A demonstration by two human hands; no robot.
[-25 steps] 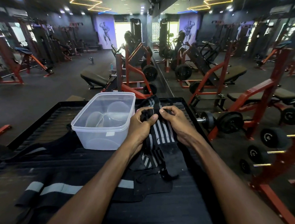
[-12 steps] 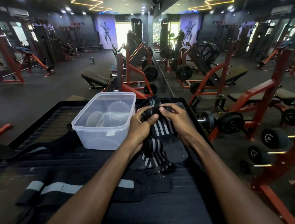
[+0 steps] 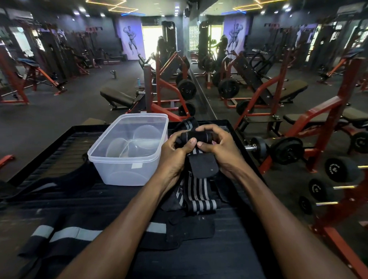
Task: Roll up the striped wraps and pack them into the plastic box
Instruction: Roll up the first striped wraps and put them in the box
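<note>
A black wrap with grey stripes (image 3: 197, 137) is partly rolled into a short cylinder, held between my left hand (image 3: 174, 153) and my right hand (image 3: 218, 149), thumbs pressed on its near side. Its loose tail (image 3: 199, 195) hangs down to the black table, striped end lying flat. A clear plastic box (image 3: 126, 149) stands just left of my hands, with no wraps inside. Another striped wrap (image 3: 186, 123) lies behind my hands. A wider black band with grey stripes (image 3: 69, 233) lies flat at the near left, partly under my left forearm.
The black ribbed tabletop (image 3: 226, 257) has a raised rim at the back and left. A dumbbell rack (image 3: 335, 188) stands close on the right. Red benches and weight machines fill the floor beyond, with a mirror wall behind the table.
The roll has grown thicker and sits higher between my hands. More of the striped tail has been drawn up off the table.
</note>
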